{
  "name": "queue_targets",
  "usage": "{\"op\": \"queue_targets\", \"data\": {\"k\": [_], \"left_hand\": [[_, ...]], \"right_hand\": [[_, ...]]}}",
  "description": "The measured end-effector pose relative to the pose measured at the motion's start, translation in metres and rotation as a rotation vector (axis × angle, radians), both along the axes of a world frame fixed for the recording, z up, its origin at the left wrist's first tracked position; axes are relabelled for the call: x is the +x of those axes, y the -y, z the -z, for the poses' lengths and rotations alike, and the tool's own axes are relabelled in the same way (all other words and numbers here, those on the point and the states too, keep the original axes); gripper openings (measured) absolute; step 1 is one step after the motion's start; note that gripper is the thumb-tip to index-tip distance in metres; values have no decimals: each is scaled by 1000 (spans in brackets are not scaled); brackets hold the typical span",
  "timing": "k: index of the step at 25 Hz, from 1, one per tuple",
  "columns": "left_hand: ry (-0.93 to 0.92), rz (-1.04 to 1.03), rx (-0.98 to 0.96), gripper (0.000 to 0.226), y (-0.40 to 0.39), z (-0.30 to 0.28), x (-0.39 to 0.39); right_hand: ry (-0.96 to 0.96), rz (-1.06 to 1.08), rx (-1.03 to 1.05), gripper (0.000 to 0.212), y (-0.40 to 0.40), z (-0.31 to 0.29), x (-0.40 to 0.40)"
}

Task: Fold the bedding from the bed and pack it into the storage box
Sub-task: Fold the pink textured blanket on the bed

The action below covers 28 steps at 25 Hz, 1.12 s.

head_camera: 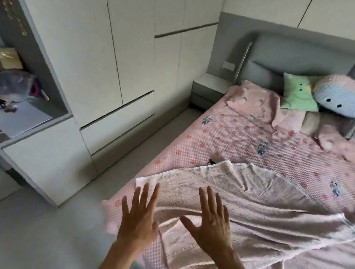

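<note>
Nothing gripped: we're holding both hands flat, fingers spread, over the pale blanket [241, 206]. Our left hand [138, 219] is sitting at the blanket's left edge near the bed's corner, our right hand [210, 223] just beside it over the folded layer; contact unclear. That blanket is lying rumpled across the foot of the pink patterned sheet [247, 138]. Pillows [258, 105] and plush cushions [347, 99] are resting by the grey headboard [297, 57].

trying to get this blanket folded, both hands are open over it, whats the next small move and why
Probably lower both palms and smooth outward: the left hand and right hand are spread open over the blanket, which lies wrinkled with uneven edges.
</note>
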<state>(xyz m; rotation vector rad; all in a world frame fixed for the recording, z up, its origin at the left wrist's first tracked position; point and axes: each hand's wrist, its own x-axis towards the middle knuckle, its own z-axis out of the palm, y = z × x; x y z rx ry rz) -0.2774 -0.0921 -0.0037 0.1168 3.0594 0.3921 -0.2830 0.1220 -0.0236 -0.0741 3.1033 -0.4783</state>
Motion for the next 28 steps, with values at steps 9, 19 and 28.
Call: {"op": "queue_targets", "data": {"k": [9,19,28], "left_hand": [[-26,336,-77,111,48,-16,-220],[43,845,-74,98,106,-20,-420],[149,1148,-11,103,127,-34,-517]], "right_hand": [[34,299,-17,100,60,2,-165],[5,858,-41,102,171,-1,-284],[74,1098,23,99,250,-25,-312]]}}
